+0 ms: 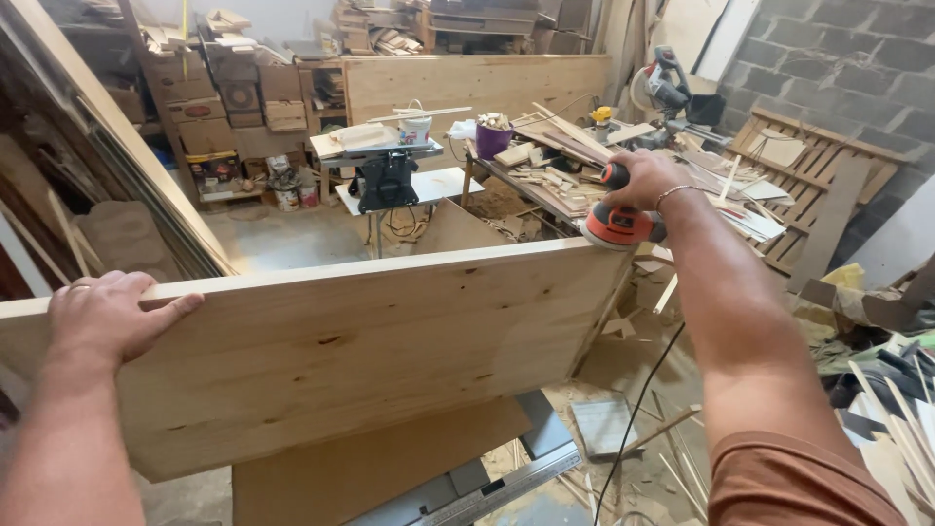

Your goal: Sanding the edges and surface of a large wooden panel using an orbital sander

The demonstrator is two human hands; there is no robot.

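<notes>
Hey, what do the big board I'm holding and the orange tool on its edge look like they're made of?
The board looks like solid pale softwood, perhaps pine, unfinished: knots and grain lines show, with a matte surface. The sander under the right hand looks like moulded orange plastic with a black grip, smooth and slightly glossy. The left hand grips the board's top edge.

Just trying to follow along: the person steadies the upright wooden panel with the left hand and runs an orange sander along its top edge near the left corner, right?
Not quite. The head view shows the orange sander, held in the right hand, at the right corner of the wooden panel's top edge, not the left. The left hand does grip the top edge near the left end.
</notes>
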